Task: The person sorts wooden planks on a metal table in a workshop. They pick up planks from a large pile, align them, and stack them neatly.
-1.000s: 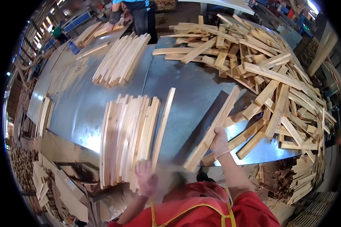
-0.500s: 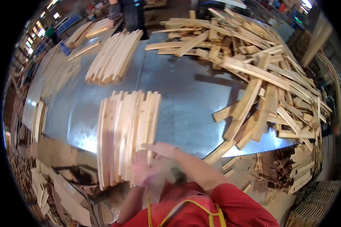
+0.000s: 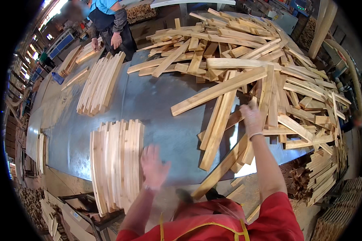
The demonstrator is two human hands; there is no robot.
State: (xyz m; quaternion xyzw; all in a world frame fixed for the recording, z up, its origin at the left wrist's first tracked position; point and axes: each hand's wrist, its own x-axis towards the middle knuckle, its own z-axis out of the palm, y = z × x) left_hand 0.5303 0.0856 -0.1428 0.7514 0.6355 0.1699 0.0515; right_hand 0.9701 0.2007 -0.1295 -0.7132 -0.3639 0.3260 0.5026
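My left hand (image 3: 154,166), in a light glove, is open with fingers spread just right of a row of pale wooden slats (image 3: 116,164). The slats stand side by side at the table's near edge, their lower ends jutting past it. Over on the right, my gloved right hand (image 3: 251,119) reaches into a loose heap of wooden boards (image 3: 265,92). Its fingers are bent around a board near the heap's near-left side; the grip is partly hidden. Two long boards (image 3: 219,124) lie slanted on the metal table, left of that hand.
Farther back on the metal table (image 3: 157,124) lies another slat row (image 3: 100,84). Beyond it a person (image 3: 108,28) in blue and dark clothing stands with hands near more slats. A blue object (image 3: 57,78) sits far left. Stacked wood (image 3: 321,176) stands low at right.
My right hand has left the near slat row and moved right to the heap. Several boards there have shifted left. My left hand has come off the row and spread.
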